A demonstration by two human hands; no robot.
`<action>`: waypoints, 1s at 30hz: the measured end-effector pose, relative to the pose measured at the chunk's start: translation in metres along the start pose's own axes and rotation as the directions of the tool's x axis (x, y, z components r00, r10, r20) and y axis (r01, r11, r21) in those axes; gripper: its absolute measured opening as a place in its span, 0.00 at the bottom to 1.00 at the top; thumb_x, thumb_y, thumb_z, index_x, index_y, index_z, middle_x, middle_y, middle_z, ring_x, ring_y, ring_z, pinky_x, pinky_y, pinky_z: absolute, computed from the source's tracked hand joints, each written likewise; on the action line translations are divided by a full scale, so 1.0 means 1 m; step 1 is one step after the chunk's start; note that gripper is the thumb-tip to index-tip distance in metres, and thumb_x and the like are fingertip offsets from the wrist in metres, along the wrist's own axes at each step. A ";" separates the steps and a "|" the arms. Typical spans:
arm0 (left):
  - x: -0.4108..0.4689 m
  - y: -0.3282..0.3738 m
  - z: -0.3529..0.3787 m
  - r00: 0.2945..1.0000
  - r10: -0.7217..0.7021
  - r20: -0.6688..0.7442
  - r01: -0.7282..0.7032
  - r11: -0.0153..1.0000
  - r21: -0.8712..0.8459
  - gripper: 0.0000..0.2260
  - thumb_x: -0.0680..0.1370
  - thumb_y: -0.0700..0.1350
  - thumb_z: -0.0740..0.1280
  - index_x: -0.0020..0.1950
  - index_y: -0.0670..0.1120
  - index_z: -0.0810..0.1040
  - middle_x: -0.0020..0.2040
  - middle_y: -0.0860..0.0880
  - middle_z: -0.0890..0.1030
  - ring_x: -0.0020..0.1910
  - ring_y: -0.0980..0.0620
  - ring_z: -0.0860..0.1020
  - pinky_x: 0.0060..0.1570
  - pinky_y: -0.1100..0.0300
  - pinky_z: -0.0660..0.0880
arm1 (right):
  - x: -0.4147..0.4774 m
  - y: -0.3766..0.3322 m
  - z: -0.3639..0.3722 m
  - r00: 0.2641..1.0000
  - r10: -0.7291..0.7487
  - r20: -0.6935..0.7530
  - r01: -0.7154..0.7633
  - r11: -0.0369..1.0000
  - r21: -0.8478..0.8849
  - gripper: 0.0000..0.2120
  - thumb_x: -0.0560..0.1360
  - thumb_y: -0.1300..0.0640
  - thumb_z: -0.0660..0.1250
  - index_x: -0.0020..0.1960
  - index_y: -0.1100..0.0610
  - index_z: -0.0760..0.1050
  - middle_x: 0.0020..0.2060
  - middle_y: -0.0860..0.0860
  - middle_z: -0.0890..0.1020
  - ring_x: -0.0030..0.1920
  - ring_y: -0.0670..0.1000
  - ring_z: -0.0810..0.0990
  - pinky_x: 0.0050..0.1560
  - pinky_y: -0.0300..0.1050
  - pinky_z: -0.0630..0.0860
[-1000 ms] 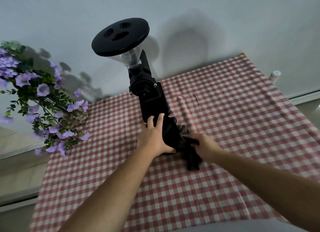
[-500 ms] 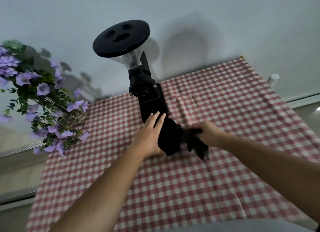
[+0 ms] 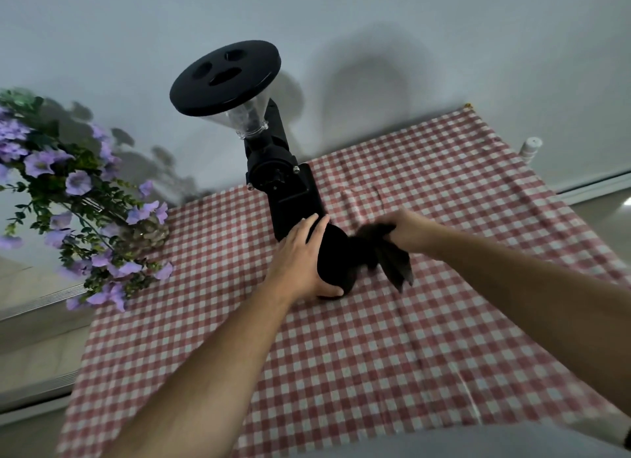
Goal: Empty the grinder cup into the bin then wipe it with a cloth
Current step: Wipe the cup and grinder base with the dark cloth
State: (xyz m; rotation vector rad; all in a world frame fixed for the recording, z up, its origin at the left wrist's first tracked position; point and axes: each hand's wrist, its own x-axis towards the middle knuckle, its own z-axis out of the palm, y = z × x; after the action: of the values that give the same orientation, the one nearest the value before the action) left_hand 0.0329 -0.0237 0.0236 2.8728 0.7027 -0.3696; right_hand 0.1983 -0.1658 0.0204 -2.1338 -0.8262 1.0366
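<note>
A black grinder cup [image 3: 336, 259] stands on the checked tablecloth at the foot of the tall black coffee grinder [image 3: 286, 191]. My left hand [image 3: 300, 259] wraps around the cup's left side, thumb under its near edge. My right hand [image 3: 409, 232] is just right of the cup, clenched on a dark grey cloth [image 3: 386, 256]. The cloth hangs down from the fist and touches the cup's right side. The inside of the cup is not visible.
A red-and-white checked tablecloth [image 3: 375, 355] covers the table. Purple flowers with green leaves [image 3: 68, 198] stand at the left. A small white bottle [image 3: 531, 148] sits past the table's far right corner. A pale wall rises behind the grinder.
My right hand has pulled the cloth up and to the right, off the cup's front. My left hand has stayed on the cup.
</note>
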 end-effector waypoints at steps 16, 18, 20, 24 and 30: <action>-0.007 0.010 0.014 0.962 -0.266 -0.059 0.208 0.857 -0.471 0.53 0.59 0.63 0.80 0.76 0.51 0.56 0.75 0.50 0.58 0.74 0.47 0.58 0.72 0.46 0.64 | -0.009 -0.008 0.042 0.959 -0.164 -0.229 0.239 0.904 0.355 0.18 0.79 0.66 0.57 0.66 0.54 0.72 0.58 0.50 0.80 0.58 0.47 0.77 0.59 0.40 0.74; -0.007 0.005 0.013 0.971 -0.235 -0.033 0.191 0.857 -0.478 0.52 0.60 0.61 0.81 0.75 0.52 0.56 0.75 0.50 0.57 0.74 0.48 0.57 0.72 0.47 0.63 | -0.017 0.006 0.061 0.976 -0.143 -0.164 0.191 0.926 0.326 0.19 0.79 0.67 0.56 0.67 0.55 0.71 0.60 0.51 0.78 0.60 0.47 0.76 0.58 0.36 0.72; -0.006 -0.001 0.010 0.983 -0.182 0.001 0.163 0.874 -0.457 0.51 0.61 0.60 0.81 0.76 0.53 0.55 0.76 0.51 0.56 0.75 0.49 0.55 0.73 0.48 0.61 | -0.024 0.028 0.076 0.990 -0.093 -0.110 0.113 0.973 0.202 0.19 0.79 0.67 0.55 0.67 0.54 0.71 0.61 0.52 0.79 0.60 0.50 0.77 0.57 0.38 0.74; -0.001 -0.007 0.004 0.992 -0.112 0.049 0.122 0.898 -0.423 0.53 0.62 0.60 0.80 0.78 0.52 0.53 0.78 0.52 0.51 0.78 0.48 0.51 0.75 0.45 0.58 | -0.018 0.024 0.057 0.979 -0.143 -0.142 0.162 0.977 0.135 0.19 0.78 0.67 0.56 0.65 0.54 0.73 0.58 0.52 0.80 0.57 0.51 0.79 0.57 0.40 0.76; -0.014 0.023 0.014 0.864 -0.496 0.089 0.416 0.603 -0.681 0.58 0.63 0.60 0.80 0.80 0.52 0.44 0.80 0.46 0.51 0.76 0.43 0.60 0.68 0.46 0.68 | -0.014 0.011 0.064 0.954 -0.167 -0.248 0.242 0.919 0.310 0.21 0.77 0.69 0.56 0.67 0.54 0.70 0.63 0.52 0.76 0.62 0.51 0.75 0.62 0.45 0.74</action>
State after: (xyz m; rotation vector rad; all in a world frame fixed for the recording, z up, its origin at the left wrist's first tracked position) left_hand 0.0289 -0.0533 0.0167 1.9822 1.2895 0.0194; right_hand 0.1409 -0.1669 -0.0140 -1.7859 -0.6935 0.7571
